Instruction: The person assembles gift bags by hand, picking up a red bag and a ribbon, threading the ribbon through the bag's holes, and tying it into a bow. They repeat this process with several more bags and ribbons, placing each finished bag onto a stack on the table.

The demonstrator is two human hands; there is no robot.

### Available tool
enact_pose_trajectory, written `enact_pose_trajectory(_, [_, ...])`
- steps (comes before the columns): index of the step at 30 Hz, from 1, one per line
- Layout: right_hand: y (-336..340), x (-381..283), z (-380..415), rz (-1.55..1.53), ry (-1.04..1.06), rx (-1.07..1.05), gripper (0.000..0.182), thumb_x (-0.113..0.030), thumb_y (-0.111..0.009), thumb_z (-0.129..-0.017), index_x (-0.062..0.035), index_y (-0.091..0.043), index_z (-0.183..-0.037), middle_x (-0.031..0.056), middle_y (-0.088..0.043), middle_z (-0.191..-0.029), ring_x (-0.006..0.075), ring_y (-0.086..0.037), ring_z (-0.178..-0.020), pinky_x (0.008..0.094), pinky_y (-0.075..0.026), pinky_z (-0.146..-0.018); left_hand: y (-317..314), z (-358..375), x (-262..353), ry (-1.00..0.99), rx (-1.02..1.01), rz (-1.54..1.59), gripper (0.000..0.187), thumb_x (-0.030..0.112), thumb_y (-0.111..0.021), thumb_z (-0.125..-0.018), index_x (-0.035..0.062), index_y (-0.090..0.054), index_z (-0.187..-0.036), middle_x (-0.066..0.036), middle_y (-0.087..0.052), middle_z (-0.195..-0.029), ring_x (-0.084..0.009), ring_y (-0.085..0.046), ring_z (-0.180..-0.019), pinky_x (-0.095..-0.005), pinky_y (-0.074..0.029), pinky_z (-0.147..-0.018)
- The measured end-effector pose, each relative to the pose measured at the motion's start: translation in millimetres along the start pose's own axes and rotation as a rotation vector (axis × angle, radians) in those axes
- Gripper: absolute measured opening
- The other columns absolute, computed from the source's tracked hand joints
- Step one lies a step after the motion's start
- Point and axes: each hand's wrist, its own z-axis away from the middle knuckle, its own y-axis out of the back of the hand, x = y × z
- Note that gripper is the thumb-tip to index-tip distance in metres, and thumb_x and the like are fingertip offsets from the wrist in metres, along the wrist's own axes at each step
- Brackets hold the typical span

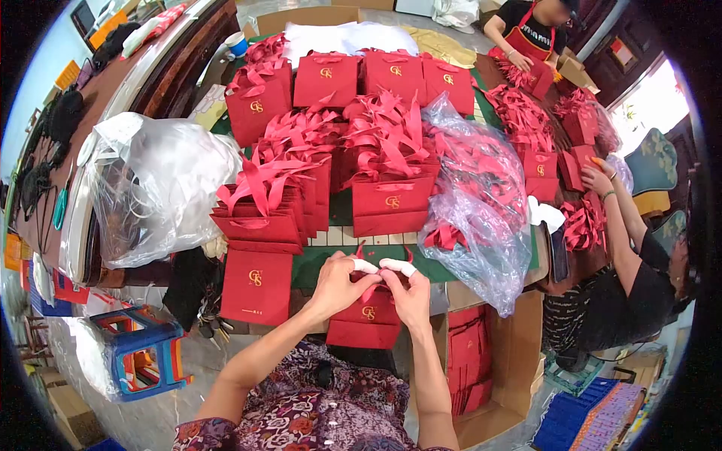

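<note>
Held a small red paper bag [367, 319] at the near table edge, just above the lap, between both hands. Left hand [336, 286] pinched at the bag's top edge, fingers closed narrow on the ribbon there; right hand [408, 293] met it from the other side, fingers curled onto the same spot. Pale tape or covers wrapped on the fingertips [366, 265] of both. Matte, flat-fronted bag, rectangular, with a gold stamped logo at the middle.

Just left of it, stood a taller bag of the same red card [256, 286], smooth and boxy, gold mark on its face. Behind, across the green table [331, 218], crowded a mass of finished bags [338, 150], glossy red ribbon handles looping and flopping above their mouths. To the right, sagged a crinkled clear plastic sack [481, 203] with more red ribbon showing through. To the left, bulged a second sack [162, 188], cloudy and whitish, creased all over. Below right, opened a brown cardboard box [489, 361] with flat red stock stacked on edge inside. Low left, sat a plastic stool [143, 353], blue with red and orange bars.

At the right side, reached a co-worker's arm [620, 218] in toward red pieces; at the far end, worked another person in a red apron [530, 37].
</note>
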Motion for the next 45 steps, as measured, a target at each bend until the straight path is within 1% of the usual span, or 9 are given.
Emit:
enact_pose_trajectory(5, [3.5,-10.7,1.8,-0.021,-0.010,0.011,0.014,-0.008,-0.066,-0.095,0.0001,-0.069,-0.106,0.0025,-0.070,-0.092,0.0074,-0.062,-0.083,0.0234,-0.050,-0.075,4.4,3.8,-0.1,-0.159,0.120,0.015,0.020,0.017,-0.078,-0.081,0.0089,-0.073,-0.099,-0.012,-0.066,-0.091,-0.0249,-0.062,-0.084,-0.0349,-0.050,-0.076])
enact_pose_trajectory(7, [10.0,-14.0,1.1,-0.078,0.021,0.065,0.009,-0.007,-0.064,-0.096,-0.0021,-0.068,-0.102,-0.0017,-0.065,-0.090,0.0054,-0.057,-0.080,0.0217,-0.047,-0.073,7.6,17.1,-12.8,-0.003,0.129,0.143,0.039,0.012,-0.069,-0.089,0.0048,-0.057,-0.126,-0.012,-0.064,-0.115,-0.0196,-0.063,-0.100,-0.0319,-0.049,-0.086])
enact_pose_trajectory(9, [18.7,-18.5,1.0,-0.087,-0.069,0.095,0.009,-0.008,-0.064,-0.096,-0.0020,-0.068,-0.102,-0.0021,-0.066,-0.092,0.0053,-0.057,-0.082,0.0217,-0.046,-0.074,7.6,31.7,-19.4,0.207,-0.007,0.415,0.053,0.010,-0.067,-0.091,0.0029,-0.044,-0.138,-0.016,-0.060,-0.126,-0.0204,-0.061,-0.110,-0.0341,-0.048,-0.094])
enact_pose_trajectory(11, [18.1,-17.0,-1.4,-0.097,-0.039,0.099,0.009,-0.008,-0.064,-0.096,-0.0017,-0.069,-0.102,-0.0025,-0.065,-0.091,0.0052,-0.057,-0.082,0.0218,-0.046,-0.075,0.5,42.7,-29.4,0.103,-0.165,0.566,0.063,0.015,-0.071,-0.089,0.0019,-0.039,-0.142,-0.018,-0.056,-0.132,-0.0225,-0.058,-0.118,-0.0370,-0.046,-0.100])
enact_pose_trajectory(13, [17.2,-14.6,-5.9,-0.106,-0.007,0.106,0.009,-0.008,-0.064,-0.096,-0.0014,-0.069,-0.101,-0.0029,-0.065,-0.091,0.0051,-0.056,-0.082,0.0220,-0.046,-0.075,12.5,47.1,-10.4,0.204,-0.324,0.288,0.076,0.022,-0.080,-0.081,0.0005,-0.039,-0.141,-0.019,-0.060,-0.126,-0.0255,-0.059,-0.118,-0.0392,-0.046,-0.101])
enact_pose_trajectory(22, [33.8,-3.7,-39.1,0.040,0.078,0.140,0.012,-0.010,-0.065,-0.095,0.0004,-0.069,-0.100,-0.0003,-0.067,-0.087,0.0052,-0.056,-0.078,0.0232,-0.046,-0.070,9.5,85.9,-18.0,0.179,-0.313,0.214,0.067,0.015,-0.076,-0.084,-0.0025,-0.041,-0.138,-0.020,-0.065,-0.117,-0.0260,-0.064,-0.108,-0.0389,-0.050,-0.095])
enact_pose_trajectory(33, [36.6,19.9,6.2,-0.130,0.058,0.326,0.024,-0.008,-0.060,-0.098,0.0007,-0.066,-0.120,0.0046,-0.068,-0.103,0.0108,-0.064,-0.087,0.0245,-0.052,-0.071,32.9,47.5,1.1,0.223,-0.115,0.902,0.049,0.005,-0.061,-0.096,0.0004,-0.042,-0.141,-0.005,-0.056,-0.131,-0.0123,-0.052,-0.119,-0.0313,-0.041,-0.105])
enact_pose_trajectory(40, [21.9,35.4,53.6,-0.047,0.044,0.344,0.018,-0.005,-0.063,-0.095,-0.0025,-0.070,-0.111,0.0015,-0.067,-0.099,0.0065,-0.059,-0.081,0.0203,-0.048,-0.067,54.6,-52.6,48.1,-0.223,0.291,0.843,0.037,-0.005,-0.060,-0.093,-0.0013,-0.049,-0.128,-0.008,-0.061,-0.119,-0.0136,-0.056,-0.111,-0.0312,-0.045,-0.100])
enact_pose_trajectory(45, [18.6,40.0,63.1,0.065,0.079,0.342,0.017,0.000,-0.062,-0.093,-0.0028,-0.070,-0.109,0.0011,-0.061,-0.092,0.0064,-0.053,-0.075,0.0207,-0.043,-0.063,22.7,-77.5,4.1,-0.183,0.285,0.640,0.038,-0.005,-0.064,-0.090,-0.0010,-0.051,-0.125,-0.009,-0.064,-0.117,-0.0153,-0.059,-0.110,-0.0322,-0.046,-0.099])
